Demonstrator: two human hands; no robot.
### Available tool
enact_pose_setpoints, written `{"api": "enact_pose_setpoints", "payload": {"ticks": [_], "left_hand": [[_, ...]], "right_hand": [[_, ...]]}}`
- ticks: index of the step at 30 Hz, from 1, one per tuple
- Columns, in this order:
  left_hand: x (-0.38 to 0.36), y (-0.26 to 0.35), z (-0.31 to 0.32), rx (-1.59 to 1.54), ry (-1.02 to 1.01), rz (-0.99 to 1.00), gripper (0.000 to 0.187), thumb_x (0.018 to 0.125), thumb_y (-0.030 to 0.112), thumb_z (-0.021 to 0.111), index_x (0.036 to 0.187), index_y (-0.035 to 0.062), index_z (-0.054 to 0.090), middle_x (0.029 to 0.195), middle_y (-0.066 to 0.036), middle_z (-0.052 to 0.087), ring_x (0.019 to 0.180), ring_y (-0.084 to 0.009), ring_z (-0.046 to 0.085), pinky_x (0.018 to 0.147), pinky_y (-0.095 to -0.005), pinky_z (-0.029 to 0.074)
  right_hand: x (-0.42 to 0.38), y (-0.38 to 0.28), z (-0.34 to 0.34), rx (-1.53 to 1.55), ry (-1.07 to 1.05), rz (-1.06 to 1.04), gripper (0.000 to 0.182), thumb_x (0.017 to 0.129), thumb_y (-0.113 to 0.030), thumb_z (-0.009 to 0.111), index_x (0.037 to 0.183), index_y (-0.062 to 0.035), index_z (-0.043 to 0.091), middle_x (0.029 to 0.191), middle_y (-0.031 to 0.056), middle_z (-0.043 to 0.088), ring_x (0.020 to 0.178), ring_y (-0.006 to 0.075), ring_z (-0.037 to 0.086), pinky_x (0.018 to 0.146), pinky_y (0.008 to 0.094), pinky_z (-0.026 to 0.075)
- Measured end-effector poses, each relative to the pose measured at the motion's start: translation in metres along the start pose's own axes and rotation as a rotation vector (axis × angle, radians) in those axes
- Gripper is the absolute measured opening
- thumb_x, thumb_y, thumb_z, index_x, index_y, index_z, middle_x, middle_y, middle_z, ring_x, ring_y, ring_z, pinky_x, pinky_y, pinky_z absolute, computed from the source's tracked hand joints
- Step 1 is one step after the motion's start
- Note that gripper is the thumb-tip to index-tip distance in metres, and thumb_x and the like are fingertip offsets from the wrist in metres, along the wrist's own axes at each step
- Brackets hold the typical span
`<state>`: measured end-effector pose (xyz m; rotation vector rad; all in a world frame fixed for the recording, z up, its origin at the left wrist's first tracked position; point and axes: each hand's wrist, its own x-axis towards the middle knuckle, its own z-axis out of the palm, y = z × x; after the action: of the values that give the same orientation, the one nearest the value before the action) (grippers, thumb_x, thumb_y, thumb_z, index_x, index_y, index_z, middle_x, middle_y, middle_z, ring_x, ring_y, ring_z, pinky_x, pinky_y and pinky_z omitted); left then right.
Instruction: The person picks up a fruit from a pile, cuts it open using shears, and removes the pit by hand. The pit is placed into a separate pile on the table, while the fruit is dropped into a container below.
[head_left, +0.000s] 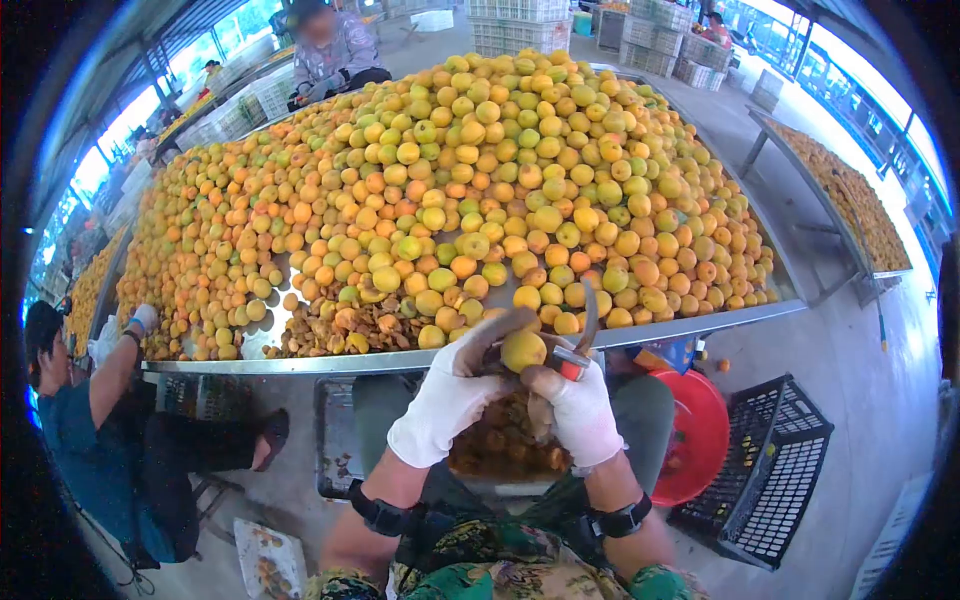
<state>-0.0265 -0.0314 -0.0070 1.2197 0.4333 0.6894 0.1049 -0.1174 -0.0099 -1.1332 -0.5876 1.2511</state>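
My left hand (452, 388), in a white glove with dirty fingertips, is closed around a yellow apricot (523, 352) just past the table's near edge. My right hand (582, 405), gloved the same way, grips a small curved knife (590, 318) with a red part at its handle. Its blade points up and away from me, beside the fruit. My right fingertips also touch the apricot's lower side. Below my hands lies a container of brownish pieces (505, 440), partly hidden by them. A large heap of apricots (480, 170) covers the table ahead.
Brown scraps (350, 325) lie along the metal table edge (290, 365). To my right stand a red basin (700, 430) and a black crate (770, 470). A co-worker (110, 430) sits at left; another person (335, 55) is across the table. Stacked crates (520, 30) stand behind.
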Motion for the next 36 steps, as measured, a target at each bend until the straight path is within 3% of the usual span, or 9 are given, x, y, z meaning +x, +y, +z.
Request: {"api": "enact_pose_setpoints", "payload": {"ticks": [2, 4, 7, 11, 14, 17, 21, 24, 36], "left_hand": [[-0.002, -0.005, 0.004, -0.003, 0.064, 0.06, 0.063, 0.068, -0.008, 0.058, 0.129, -0.0007, 0.044, 0.129, -0.012, 0.05, 0.12, -0.0201, 0.046, 0.101, -0.0324, 0.037], [-0.011, -0.004, 0.006, -0.057, 0.107, -0.054, 0.053, 0.085, 0.008, 0.057, 0.134, 0.0003, 0.038, 0.128, -0.009, 0.048, 0.114, -0.0155, 0.049, 0.094, -0.0275, 0.041], [-0.012, -0.025, 0.013, -0.149, 0.099, -0.051, 0.044, 0.091, 0.023, 0.054, 0.127, 0.0002, 0.045, 0.117, -0.007, 0.055, 0.106, -0.0143, 0.053, 0.09, -0.0269, 0.043], [-0.013, -0.03, 0.017, -0.398, 0.136, -0.079, 0.041, 0.092, 0.033, 0.054, 0.117, 0.0008, 0.052, 0.11, -0.007, 0.059, 0.103, -0.0177, 0.056, 0.092, -0.0313, 0.044], [-0.013, -0.03, 0.02, -0.567, 0.144, -0.07, 0.042, 0.091, 0.036, 0.055, 0.115, 0.0013, 0.052, 0.111, -0.008, 0.059, 0.104, -0.0202, 0.057, 0.093, -0.034, 0.044], [-0.012, -0.036, 0.016, -0.52, 0.114, -0.047, 0.045, 0.09, 0.038, 0.055, 0.118, 0.0025, 0.051, 0.113, -0.009, 0.058, 0.106, -0.0213, 0.055, 0.094, -0.0357, 0.044], [-0.016, -0.029, 0.019, -0.195, 0.039, 0.017, 0.051, 0.088, 0.042, 0.056, 0.123, 0.0052, 0.049, 0.117, -0.009, 0.057, 0.109, -0.0212, 0.053, 0.094, -0.0361, 0.043], [-0.018, -0.029, 0.023, -0.427, 0.038, -0.005, 0.055, 0.087, 0.045, 0.057, 0.124, 0.0055, 0.048, 0.118, -0.01, 0.057, 0.109, -0.0215, 0.054, 0.094, -0.036, 0.043], [-0.02, -0.043, 0.027, -0.467, 0.04, -0.06, 0.048, 0.092, 0.045, 0.047, 0.12, 0.0053, 0.051, 0.113, -0.008, 0.059, 0.103, -0.0193, 0.055, 0.091, -0.033, 0.043]], "right_hand": [[-0.003, 0.001, -0.001, 0.062, 0.023, -0.036, 0.038, 0.077, -0.009, 0.063, 0.114, 0.0001, 0.054, 0.07, 0.0025, 0.055, 0.042, 0.0072, 0.045, 0.039, 0.0211, 0.037], [-0.006, 0.001, 0.0, -0.053, 0.034, -0.186, 0.047, 0.077, -0.003, 0.067, 0.122, -0.0009, 0.051, 0.099, 0.0056, 0.061, 0.081, 0.0112, 0.059, 0.072, 0.0257, 0.049], [-0.003, 0.006, -0.003, -0.235, -0.016, -0.255, 0.061, 0.072, -0.001, 0.071, 0.128, 0.0006, 0.046, 0.116, 0.0075, 0.057, 0.107, 0.0143, 0.053, 0.092, 0.0276, 0.042], [-0.011, 0.013, -0.011, -0.281, 0.087, -0.318, 0.063, 0.076, -0.008, 0.07, 0.131, 0.0021, 0.041, 0.118, 0.0087, 0.058, 0.112, 0.0159, 0.052, 0.092, 0.0276, 0.041], [-0.021, 0.016, -0.024, -0.607, 0.178, -0.613, 0.053, 0.084, -0.016, 0.062, 0.13, 0.0003, 0.04, 0.111, 0.0142, 0.06, 0.103, 0.0229, 0.059, 0.086, 0.0319, 0.045], [-0.034, 0.013, -0.022, -0.826, 0.073, -0.47, 0.04, 0.09, -0.027, 0.053, 0.122, -0.0042, 0.045, 0.096, 0.022, 0.06, 0.084, 0.0399, 0.061, 0.071, 0.039, 0.049], [-0.035, 0.018, -0.016, -0.863, 0.076, -0.438, 0.041, 0.089, -0.026, 0.054, 0.123, -0.0047, 0.045, 0.092, 0.0219, 0.061, 0.08, 0.0411, 0.061, 0.065, 0.041, 0.05], [-0.028, 0.034, -0.02, -0.921, 0.1, -0.578, 0.041, 0.087, -0.023, 0.056, 0.122, -0.0046, 0.045, 0.088, 0.0217, 0.062, 0.077, 0.041, 0.062, 0.063, 0.0423, 0.05], [-0.031, 0.035, -0.017, -0.959, 0.13, -0.472, 0.036, 0.085, -0.019, 0.056, 0.116, -0.0044, 0.047, 0.086, 0.0231, 0.062, 0.076, 0.0425, 0.061, 0.061, 0.0472, 0.049]]}}
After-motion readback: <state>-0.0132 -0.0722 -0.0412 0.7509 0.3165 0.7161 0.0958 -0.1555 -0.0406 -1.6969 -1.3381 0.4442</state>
